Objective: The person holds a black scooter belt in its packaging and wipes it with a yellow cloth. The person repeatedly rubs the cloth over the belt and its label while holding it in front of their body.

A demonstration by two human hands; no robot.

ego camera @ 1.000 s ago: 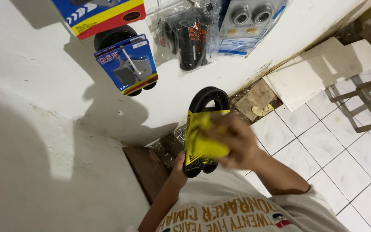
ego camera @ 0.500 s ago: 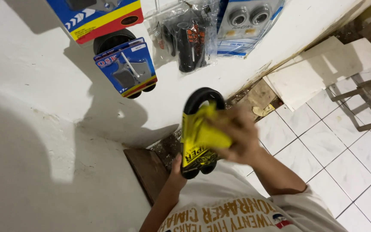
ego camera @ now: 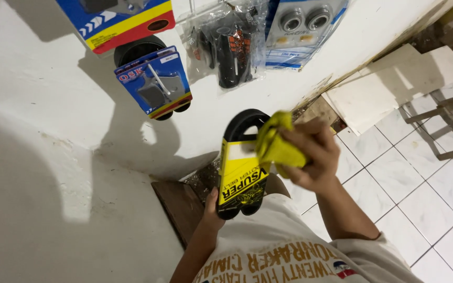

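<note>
Below the packs hanging on the white wall point(ego camera: 53, 157), my left hand point(ego camera: 213, 212) grips the bottom of a black belt in a yellow sleeve point(ego camera: 242, 181). My right hand point(ego camera: 313, 154) is closed around a yellow cloth point(ego camera: 276, 144), pressed on the sleeve's top.

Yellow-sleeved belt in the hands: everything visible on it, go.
The belt is a black rubber-looking loop in a yellow card sleeve with black print and a paler patch near the top. The loop shows as an arch above the sleeve and two rounded ends below. It is held roughly upright before the white wall. The left hand holds its lower edge from below; the right hand presses a bunched yellow cloth against the sleeve's upper right.
</note>
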